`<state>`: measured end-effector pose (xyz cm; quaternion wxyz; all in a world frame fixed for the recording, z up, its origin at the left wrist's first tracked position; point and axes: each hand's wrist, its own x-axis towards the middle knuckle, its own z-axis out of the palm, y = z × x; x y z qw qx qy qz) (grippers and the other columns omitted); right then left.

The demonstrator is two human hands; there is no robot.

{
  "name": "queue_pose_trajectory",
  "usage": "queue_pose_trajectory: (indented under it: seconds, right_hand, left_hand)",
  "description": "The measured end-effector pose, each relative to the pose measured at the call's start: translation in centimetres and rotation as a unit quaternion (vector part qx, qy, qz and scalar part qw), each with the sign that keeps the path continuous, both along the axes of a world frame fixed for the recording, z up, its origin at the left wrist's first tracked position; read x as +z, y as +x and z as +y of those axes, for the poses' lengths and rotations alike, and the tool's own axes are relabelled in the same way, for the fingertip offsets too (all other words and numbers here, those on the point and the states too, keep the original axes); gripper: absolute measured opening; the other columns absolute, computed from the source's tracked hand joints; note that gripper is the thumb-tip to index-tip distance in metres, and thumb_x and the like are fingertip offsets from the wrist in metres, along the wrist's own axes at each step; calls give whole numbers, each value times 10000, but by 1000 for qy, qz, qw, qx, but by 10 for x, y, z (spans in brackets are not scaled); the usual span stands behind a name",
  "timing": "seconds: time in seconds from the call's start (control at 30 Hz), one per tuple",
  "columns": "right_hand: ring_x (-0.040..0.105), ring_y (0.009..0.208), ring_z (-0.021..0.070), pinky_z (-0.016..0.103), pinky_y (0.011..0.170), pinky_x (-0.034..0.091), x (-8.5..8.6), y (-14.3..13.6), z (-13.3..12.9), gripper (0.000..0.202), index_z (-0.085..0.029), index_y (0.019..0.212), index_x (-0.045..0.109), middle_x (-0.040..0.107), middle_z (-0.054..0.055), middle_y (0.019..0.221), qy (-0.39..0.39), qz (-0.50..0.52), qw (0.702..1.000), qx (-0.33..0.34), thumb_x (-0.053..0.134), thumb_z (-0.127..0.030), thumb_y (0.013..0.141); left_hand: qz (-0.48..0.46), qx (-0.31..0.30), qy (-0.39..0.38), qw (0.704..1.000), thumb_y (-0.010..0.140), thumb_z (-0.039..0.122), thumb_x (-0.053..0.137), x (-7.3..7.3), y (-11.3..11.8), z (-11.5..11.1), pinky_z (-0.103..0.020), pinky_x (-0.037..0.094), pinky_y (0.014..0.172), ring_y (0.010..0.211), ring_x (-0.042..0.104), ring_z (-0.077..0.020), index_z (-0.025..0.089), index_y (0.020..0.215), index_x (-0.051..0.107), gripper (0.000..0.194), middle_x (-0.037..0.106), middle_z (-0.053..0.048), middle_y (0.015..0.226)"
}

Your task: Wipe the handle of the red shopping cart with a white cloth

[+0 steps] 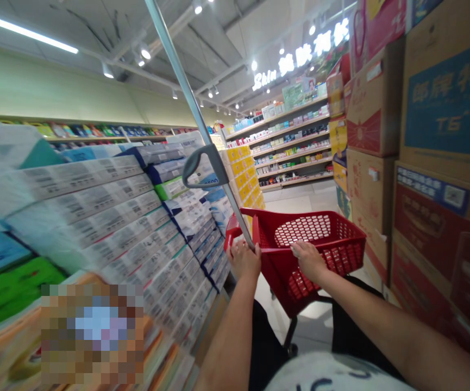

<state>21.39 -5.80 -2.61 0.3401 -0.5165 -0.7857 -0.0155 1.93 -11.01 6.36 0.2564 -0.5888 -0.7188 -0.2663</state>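
A red plastic shopping cart [273, 266] stands right in front of me, its perforated basket tilted in view. My left hand [245, 259] is closed on the cart's near left edge, beside the foot of a metal pole [192, 95]. The pole slants up and to the left, with a grey loop handle [206, 167] partway along it. On the near rim, further right, my right hand [310, 262] has its fingers curled over the edge. Nothing shows in the visible part of the basket.
Stacked packs of paper goods [108, 201] line the left side closely. Cardboard cartons [375, 190] rise on the right. Yellow packs [243, 176] stand ahead on the left, and stocked shelves [287, 144] run across the back. Pale floor [300, 203] shows between them.
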Motion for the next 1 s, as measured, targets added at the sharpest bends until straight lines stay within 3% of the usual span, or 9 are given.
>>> queue_pose_trajectory:
  seconds: [0.1, 0.23, 0.37, 0.47, 0.57, 0.7, 0.87, 1.0]
  right_hand:
    - [514, 1024, 237, 363, 923, 376, 19, -23, -9, 422, -181, 1146, 617, 607, 106, 1121, -49, 22, 998, -18, 419, -53, 796]
    - [452, 1161, 226, 352, 995, 345, 41, -65, -23, 531, -182, 1282, 532, 563, 94, 1240, 4, 33, 994, 103, 422, -47, 780]
    - [417, 1214, 216, 360, 1037, 330, 35, -66, -23, 572, -182, 1351, 471, 527, 83, 1308, 40, 28, 987, 153, 403, -53, 798]
    - [405, 1239, 221, 383, 1050, 324, 30, -56, -20, 565, -191, 1349, 475, 512, 90, 1331, 18, 24, 992, 124, 401, -62, 804]
    - [412, 1234, 248, 402, 1050, 323, 36, -62, -23, 545, -165, 1326, 501, 523, 118, 1314, -18, 28, 997, 76, 417, -71, 796]
    - [400, 1242, 249, 388, 1052, 325, 45, -78, -29, 574, -165, 1339, 485, 532, 104, 1297, 6, 22, 993, 113, 431, -74, 775]
    - [406, 1227, 230, 382, 1072, 298, 22, -50, -18, 574, -167, 1370, 444, 507, 91, 1317, 64, -4, 985, 158, 419, -89, 803]
    - [453, 1145, 248, 387, 1020, 317, 3, -14, -10, 532, -161, 1333, 478, 536, 112, 1267, 35, -32, 995, 86, 428, -88, 808]
  left_hand:
    - [5, 1, -1, 1000, 902, 415, 437, 2, 3, 2, -485, 236, 1086, 1165, 449, -312, 160, 1012, 710, 390, 607, -123, 1163]
    - [15, 0, -11, 1000, 917, 422, 416, 3, 4, 0, -473, 236, 1087, 1184, 439, -308, 158, 1037, 701, 407, 605, -123, 1177]
    - [17, -8, -17, 1000, 919, 431, 421, 2, 3, -2, -466, 222, 1094, 1198, 433, -298, 169, 1031, 699, 398, 602, -113, 1185]
    - [18, -9, -7, 1000, 920, 432, 417, 1, 3, -2, -464, 213, 1101, 1194, 431, -297, 155, 1040, 697, 412, 599, -117, 1186]
    - [13, -2, -5, 1000, 928, 429, 398, 1, 4, 0, -464, 220, 1098, 1186, 434, -301, 152, 1044, 696, 424, 602, -118, 1175]
    - [4, -16, -17, 1000, 927, 420, 399, 2, 3, -1, -475, 215, 1097, 1199, 425, -311, 160, 1048, 692, 410, 596, -124, 1187]
    - [2, -17, -20, 1000, 929, 427, 408, 2, 0, -6, -469, 214, 1099, 1210, 419, -301, 177, 1043, 686, 391, 597, -107, 1203]
    - [6, -8, -12, 1000, 925, 435, 408, 1, -2, -9, -463, 222, 1094, 1196, 425, -299, 183, 1013, 692, 390, 598, -99, 1190]
